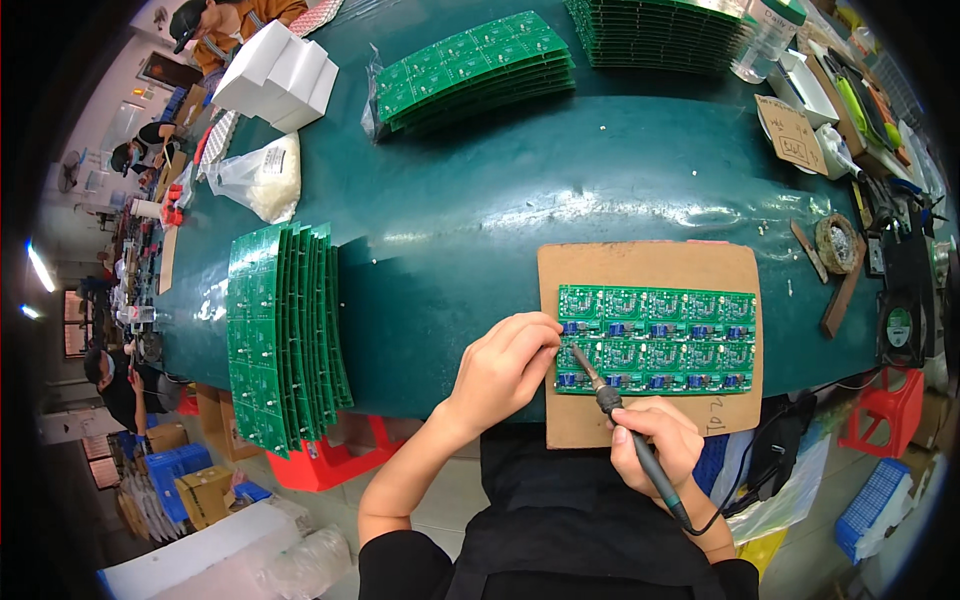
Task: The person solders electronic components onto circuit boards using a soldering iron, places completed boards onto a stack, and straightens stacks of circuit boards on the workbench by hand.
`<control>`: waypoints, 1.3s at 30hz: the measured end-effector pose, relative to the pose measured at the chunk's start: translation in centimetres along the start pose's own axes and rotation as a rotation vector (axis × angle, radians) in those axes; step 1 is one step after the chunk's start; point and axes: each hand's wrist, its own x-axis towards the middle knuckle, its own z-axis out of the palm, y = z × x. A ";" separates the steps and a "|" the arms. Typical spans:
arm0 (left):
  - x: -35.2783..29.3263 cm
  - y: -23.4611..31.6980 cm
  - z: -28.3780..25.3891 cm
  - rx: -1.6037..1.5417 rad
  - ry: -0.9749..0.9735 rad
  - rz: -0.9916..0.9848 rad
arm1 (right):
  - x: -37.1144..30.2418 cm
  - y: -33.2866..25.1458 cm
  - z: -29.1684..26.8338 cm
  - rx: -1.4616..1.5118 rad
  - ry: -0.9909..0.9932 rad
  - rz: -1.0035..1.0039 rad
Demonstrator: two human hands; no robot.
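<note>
My right hand [660,445] is closed around a soldering iron [648,462], its metal tip slanting up and left to the left part of a green circuit board panel [655,340]. The panel lies flat on a brown cardboard sheet [650,262] and carries two rows of blue parts. At the panel's left edge my left hand [510,362] has its fingertips pinched together, close to the iron's tip. What the pinch holds, if anything, is too small to make out. A dark cord runs from the back of the iron, beside my right forearm.
Stacks of green panels stand at the left [285,340], far middle [475,70] and far right [660,35] of the green table [450,200]. White boxes [278,78] and a plastic bag [265,180] lie far left. At right are a round tin [838,245] and a wooden strip [845,295].
</note>
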 end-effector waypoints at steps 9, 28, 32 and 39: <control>-0.1 1.3 -0.5 0.025 0.055 -0.010 | -0.2 0.4 -2.0 -0.012 0.105 -0.054; 2.0 3.1 3.3 0.134 -0.023 0.113 | -0.4 0.7 -3.1 -0.032 0.080 -0.011; 2.1 3.5 3.2 0.151 -0.018 0.119 | -0.3 0.9 -3.3 -0.036 0.076 -0.072; 2.6 4.6 2.4 0.031 -0.137 -0.065 | -1.0 1.2 -6.6 -0.085 0.190 -0.039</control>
